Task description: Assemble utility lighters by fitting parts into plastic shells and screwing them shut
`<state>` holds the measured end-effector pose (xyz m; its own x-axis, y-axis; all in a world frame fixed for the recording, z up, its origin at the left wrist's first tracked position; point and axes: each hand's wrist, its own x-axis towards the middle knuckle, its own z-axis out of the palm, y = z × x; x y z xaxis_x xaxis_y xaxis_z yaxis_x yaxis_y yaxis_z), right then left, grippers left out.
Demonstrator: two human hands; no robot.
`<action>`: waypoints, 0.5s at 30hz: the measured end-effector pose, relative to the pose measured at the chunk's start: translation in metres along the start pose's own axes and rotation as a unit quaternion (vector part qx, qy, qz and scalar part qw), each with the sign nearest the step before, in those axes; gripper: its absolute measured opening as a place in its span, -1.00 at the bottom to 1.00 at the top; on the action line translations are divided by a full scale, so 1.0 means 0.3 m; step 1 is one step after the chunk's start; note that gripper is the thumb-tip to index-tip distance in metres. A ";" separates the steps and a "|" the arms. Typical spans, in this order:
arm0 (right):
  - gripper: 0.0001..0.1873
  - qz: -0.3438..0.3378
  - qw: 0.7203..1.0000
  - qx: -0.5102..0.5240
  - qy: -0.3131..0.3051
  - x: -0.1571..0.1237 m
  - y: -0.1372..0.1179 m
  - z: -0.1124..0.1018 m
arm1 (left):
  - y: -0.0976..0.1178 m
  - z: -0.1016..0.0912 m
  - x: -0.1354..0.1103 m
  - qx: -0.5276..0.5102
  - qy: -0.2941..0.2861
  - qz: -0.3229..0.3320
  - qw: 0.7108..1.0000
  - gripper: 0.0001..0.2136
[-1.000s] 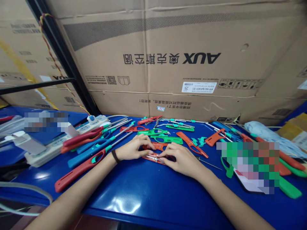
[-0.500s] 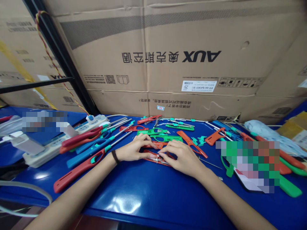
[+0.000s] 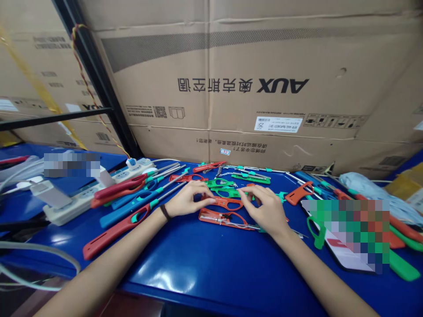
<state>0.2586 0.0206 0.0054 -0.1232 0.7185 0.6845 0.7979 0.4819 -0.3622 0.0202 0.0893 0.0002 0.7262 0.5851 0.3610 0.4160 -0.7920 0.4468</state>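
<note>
On the blue counter (image 3: 198,268), a power strip (image 3: 77,200) and long lighters (image 3: 132,207) lay at the left. The left hand (image 3: 187,201) had its grip pinched together on the left end of a red shell half (image 3: 226,203), which sat just beyond an open red shell (image 3: 220,218) lying flat. The right hand (image 3: 266,210) curled at the half's other end; I could not tell whether its grip had clamped.

blue table (image 3: 205,259) | cardboard boxes (image 3: 231,88) behind | black post (image 3: 95,83) left

Bright overhead light, glare on the blue table (image 3: 172,268), warped edges.
</note>
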 end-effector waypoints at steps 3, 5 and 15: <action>-0.80 0.019 0.999 -0.013 0.038 0.006 0.013 -0.002 | -0.036 -0.018 -0.003 0.038 -0.023 0.014 0.999 -0.79; -0.81 0.022 0.998 -0.018 0.062 0.009 0.017 -0.005 | -0.055 -0.027 -0.007 0.046 -0.057 0.027 0.997 -0.77; -0.80 0.059 0.995 -0.020 0.073 0.014 0.028 -0.013 | -0.064 -0.037 -0.009 0.044 -0.064 0.029 0.997 -0.81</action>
<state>0.2671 0.0258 0.0076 0.0575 0.6877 0.7237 0.8246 0.3759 -0.4227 0.0043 0.1047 -0.0003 0.8120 0.5148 0.2750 0.4132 -0.8398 0.3522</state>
